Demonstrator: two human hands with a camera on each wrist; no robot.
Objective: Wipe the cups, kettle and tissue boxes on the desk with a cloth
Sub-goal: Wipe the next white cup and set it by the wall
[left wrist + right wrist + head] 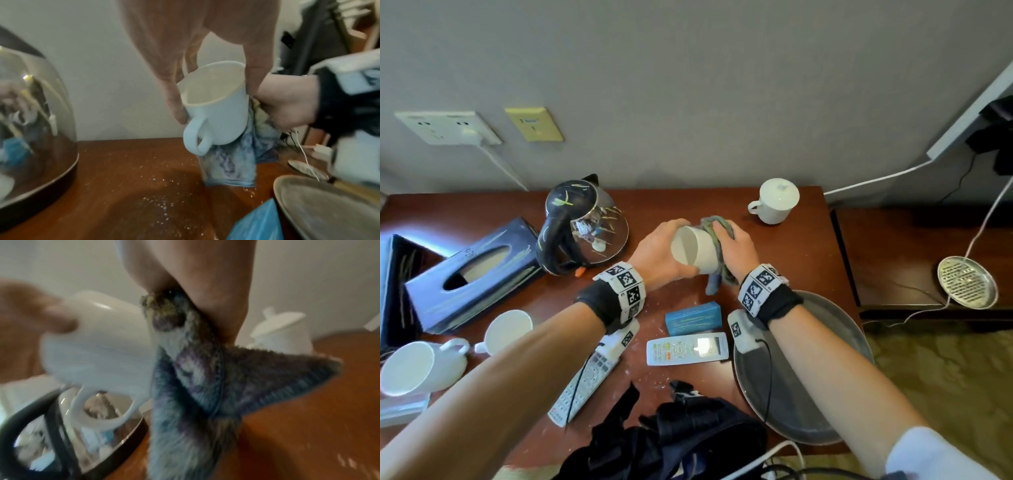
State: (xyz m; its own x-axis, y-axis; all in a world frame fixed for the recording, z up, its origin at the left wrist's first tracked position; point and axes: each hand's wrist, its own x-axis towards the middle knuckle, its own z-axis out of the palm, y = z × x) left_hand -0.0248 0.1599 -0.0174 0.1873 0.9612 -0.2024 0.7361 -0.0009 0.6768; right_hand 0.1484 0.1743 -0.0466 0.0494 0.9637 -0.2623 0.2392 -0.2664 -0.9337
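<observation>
a white ceramic cup (pixel 695 251) lies tipped on its side in the air above the desk (pixel 791 246), mouth toward the camera, handle hanging down. a blue-grey cloth (pixel 717 253) wraps its base end, one corner trailing onto the wood. the steel kettle (pixel 585 222) stands left of it.

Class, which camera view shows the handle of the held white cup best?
The left wrist view: the cup's handle is sharp and whole, pointing down. The right wrist view shows it blurred against the kettle. In the head view the handle is hidden.

head: above, looking down at desk (pixel 784 246) | wrists: close, facing wall | shared: cup (pixel 697 251)
</observation>
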